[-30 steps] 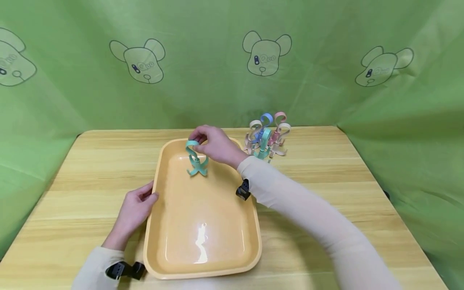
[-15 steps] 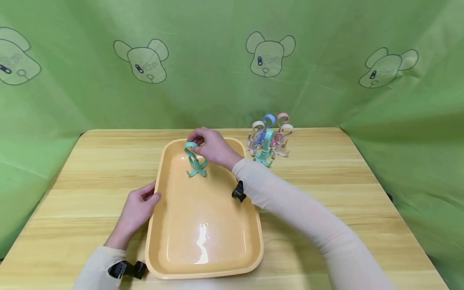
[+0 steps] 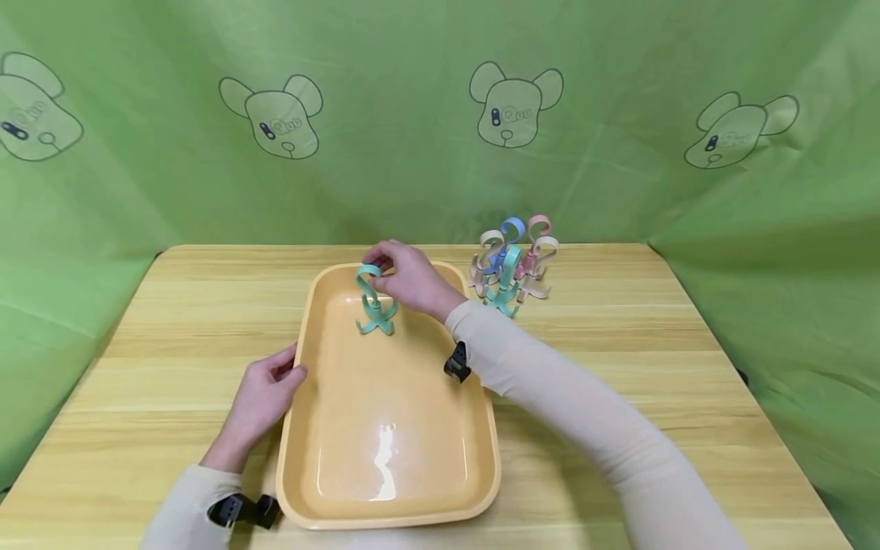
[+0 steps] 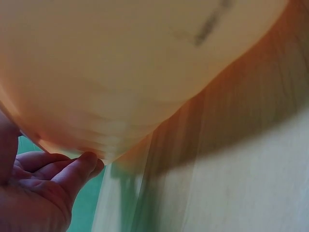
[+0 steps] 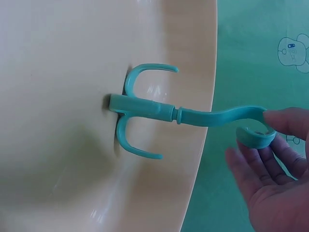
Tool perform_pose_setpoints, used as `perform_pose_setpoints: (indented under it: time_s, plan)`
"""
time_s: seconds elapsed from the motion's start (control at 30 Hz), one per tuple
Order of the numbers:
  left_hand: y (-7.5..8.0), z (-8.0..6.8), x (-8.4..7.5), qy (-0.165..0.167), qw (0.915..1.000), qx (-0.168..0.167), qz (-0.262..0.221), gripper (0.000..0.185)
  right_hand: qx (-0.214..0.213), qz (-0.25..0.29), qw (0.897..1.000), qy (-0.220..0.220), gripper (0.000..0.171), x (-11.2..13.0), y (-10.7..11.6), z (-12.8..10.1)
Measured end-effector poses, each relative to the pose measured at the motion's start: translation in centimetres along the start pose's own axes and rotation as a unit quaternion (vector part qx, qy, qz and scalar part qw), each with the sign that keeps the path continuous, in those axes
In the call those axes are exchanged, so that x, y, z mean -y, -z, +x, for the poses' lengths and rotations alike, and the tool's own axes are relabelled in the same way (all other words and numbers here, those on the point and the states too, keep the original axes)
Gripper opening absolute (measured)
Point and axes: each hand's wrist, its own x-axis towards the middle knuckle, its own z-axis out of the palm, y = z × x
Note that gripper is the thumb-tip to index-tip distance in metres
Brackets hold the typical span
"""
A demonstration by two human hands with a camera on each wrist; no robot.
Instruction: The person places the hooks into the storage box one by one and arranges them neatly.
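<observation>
The only writing in sight sits on the cartoon bear heads (image 3: 516,105) printed across the green backdrop (image 3: 412,176): small letters on each face, too faint to read.

The right hand (image 3: 406,276) pinches the curled top of a teal hook (image 3: 373,302) between thumb and fingertips (image 5: 285,121), the other fingers loose. The hook stands upright on its claw foot inside the orange tray (image 3: 481,428), at about 12 o'clock on the tray floor, just inside the far rim. The left hand (image 3: 260,403) rests at the tray's 9 o'clock edge, fingers relaxed, thumb touching the rim.

Outside the tray, toward 1 o'clock, a cluster of hooks (image 3: 512,260) in beige, blue, pink and teal stands on the wooden table (image 3: 172,321).

Since a second ago almost nothing has shifted: the hook has stayed at the same spot under the same pinch, and the left hand has kept its place.
</observation>
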Motion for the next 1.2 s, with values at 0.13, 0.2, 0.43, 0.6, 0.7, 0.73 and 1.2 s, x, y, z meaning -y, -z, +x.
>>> perform_pose_setpoints:
  time_s: [0.13,0.2,0.43,0.6,0.7,0.73,1.2]
  plan:
    - [0.0,0.0,0.1,0.003,1.0000,0.000,0.003,0.047,-0.002,0.019,1.000,-0.010,0.033,-0.3,0.2,-0.2]
    - [0.0,0.0,0.1,0.004,1.0000,-0.001,0.007,0.047,-0.006,0.026,1.000,-0.013,0.036,-0.5,0.4,-0.3]
    - [-0.1,0.0,0.0,0.007,0.9999,-0.007,0.003,0.047,-0.018,0.024,0.999,-0.012,0.036,-1.0,2.1,-0.9]
    - [-0.1,0.0,0.2,0.003,1.0000,-0.004,0.004,0.047,-0.026,-0.002,1.000,-0.006,0.035,-1.6,2.9,-1.6]
    - [-0.1,0.2,0.2,0.000,0.9999,-0.003,0.016,0.046,-0.037,-0.004,0.999,-0.005,0.034,-1.9,3.5,-2.2]
    - [-0.1,0.2,0.2,-0.001,0.9998,-0.003,0.019,0.046,-0.042,-0.002,0.999,-0.003,0.033,-1.9,3.8,-2.4]
    - [0.0,0.1,0.2,-0.004,0.9997,-0.005,0.025,0.046,-0.116,0.030,0.993,0.001,0.034,-1.8,8.3,-5.9]
